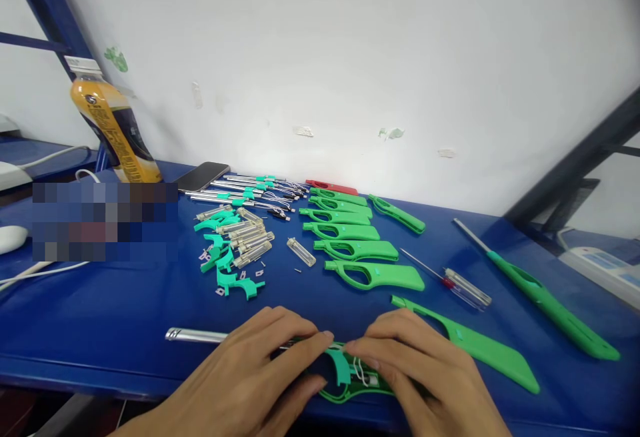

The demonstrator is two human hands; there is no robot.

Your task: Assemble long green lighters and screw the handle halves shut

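An opened green utility lighter (336, 393) lies at the table's front edge, its metal tube (197, 335) pointing left. Inside the casing I see a teal trigger (341, 365) and white wires (361, 371). My left hand (265, 363) is closed round the tube end, thumb and fingertips close to the trigger. My right hand (425, 363) grips the handle end, its fingertips at the wires; its palm hides the rest of the handle. Just right of that hand is a green casing half (493, 353).
Several green casings (375, 275) lie in a column, topped by a red casing (330, 187). Left are teal triggers (245, 286), clear fuel tanks (253, 253), metal tubes (220, 200) and a phone (205, 175). Right are a screwdriver (425, 267) and a whole lighter (545, 300). A bottle (115, 123) stands back left.
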